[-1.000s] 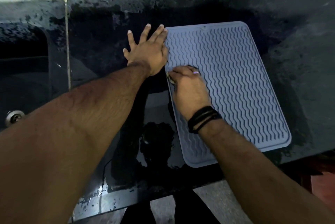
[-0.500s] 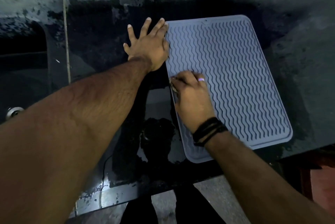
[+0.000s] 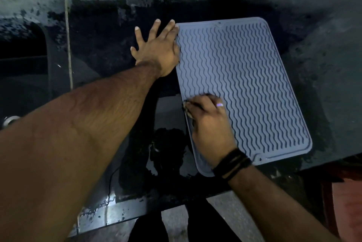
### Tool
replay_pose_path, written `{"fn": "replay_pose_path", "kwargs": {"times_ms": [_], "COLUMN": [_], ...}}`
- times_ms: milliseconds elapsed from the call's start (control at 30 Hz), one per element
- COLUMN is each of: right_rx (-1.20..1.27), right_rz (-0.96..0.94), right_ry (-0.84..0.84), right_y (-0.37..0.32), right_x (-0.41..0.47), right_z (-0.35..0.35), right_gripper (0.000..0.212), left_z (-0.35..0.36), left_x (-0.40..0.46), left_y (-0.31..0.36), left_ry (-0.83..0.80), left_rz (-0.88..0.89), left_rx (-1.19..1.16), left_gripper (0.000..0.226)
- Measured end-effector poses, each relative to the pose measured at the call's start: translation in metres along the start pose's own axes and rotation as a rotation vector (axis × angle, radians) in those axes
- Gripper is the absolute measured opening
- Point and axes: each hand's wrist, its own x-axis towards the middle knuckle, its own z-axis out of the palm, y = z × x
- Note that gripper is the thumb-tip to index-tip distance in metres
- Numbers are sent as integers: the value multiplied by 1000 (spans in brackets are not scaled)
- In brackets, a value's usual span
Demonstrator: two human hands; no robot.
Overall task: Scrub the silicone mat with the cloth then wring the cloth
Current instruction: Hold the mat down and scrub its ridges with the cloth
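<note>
mat (image 3: 244,88): lying flat on wet dark counter (image 3: 323,84), centre-right of view
left hand (image 3: 156,49): fingers spread, pressing flat at mat's 10 o'clock corner
right hand (image 3: 207,122): fingers curled, gripping cloth (image 3: 187,108), pressing at mat's 8 o'clock edge
cloth: mostly hidden under right hand
</note>
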Motion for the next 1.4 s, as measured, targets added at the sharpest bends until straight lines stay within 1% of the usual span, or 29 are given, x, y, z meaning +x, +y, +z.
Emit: {"fn": "replay_pose_path", "kwargs": {"times_ms": [200, 300, 400, 467, 567, 733, 800, 900, 1067, 1233, 1333, 1400], "right_rx": [-3, -3, 10, 14, 19, 35, 29, 19, 43, 29, 17, 45], "right_rz": [31, 20, 17, 23, 44, 43, 35, 48, 51, 79, 52, 48], "right_ry": [-42, -29, 18, 30, -14, -14, 10, -54, -25, -29, -31, -10], "right_y": [-4, -3, -1, -1, -4, -2, -3, -6, -4, -6, -5, -3], "right_x": [32, 11, -19, -16, -15, -41, -29, -19, -55, -34, -56, -72], "right_z": [-1, -1, -1, 0, 0, -3, -3, -3, -4, -3, -3, -3], "right_gripper": [45, 43, 39, 40, 41, 42, 41, 44, 41, 39, 42, 40], "left_z": [3, 3, 3, 3, 3, 2, 2, 3, 3, 4, 3, 3], "left_x": [1, 3, 4, 4, 3, 2, 3, 4, 4, 3, 3, 2], "left_y": [0, -2, -3, -3, -2, -2, -3, -4, -4, -4, -4, -3], "left_ry": [-1, -9, -9, -11, -10, -4, -8, -4, 0, 22, 17, 12], "left_rz": [-7, -9, -9, -12, -13, -8, -2, 1, 0, 22, 8, 2], "left_rx": [14, 11, 0, -2, -4, -6, 3, 10, -1, 6, -11, -22], "left_gripper": [62, 63, 64, 64, 63, 63, 63, 63, 63, 62, 61, 61]}}
